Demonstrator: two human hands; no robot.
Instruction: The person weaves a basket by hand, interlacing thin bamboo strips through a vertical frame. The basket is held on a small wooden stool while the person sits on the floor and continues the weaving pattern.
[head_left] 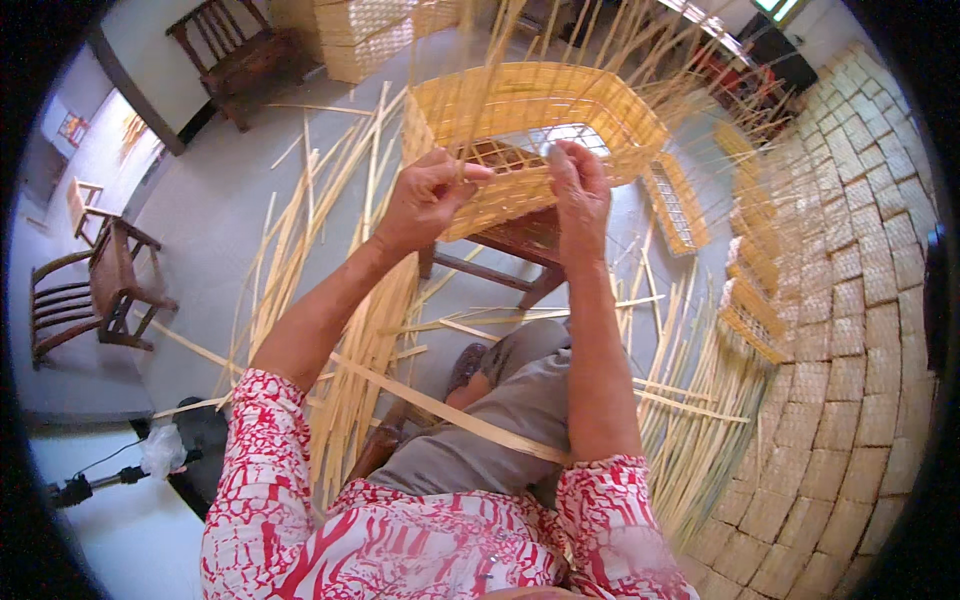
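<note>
A half-woven bamboo basket rests on a dark wooden stool, its long loose strips standing up and fanning out from the walls. At the basket's near wall my left hand is closed in a pinch on a bamboo strip, the index finger pointing right. To its right, at the same wall's upper edge, my right hand pinches a bamboo strip between thumb and fingers. The strip ends inside both grips are partly hidden. A wide flat strip lies across my lap, below my forearms.
Loose bamboo strips cover the floor on my left, and a bundle lies on my right. Finished baskets line the right side beside a tall woven stack. Wooden chairs stand at left; a black stand is lower left.
</note>
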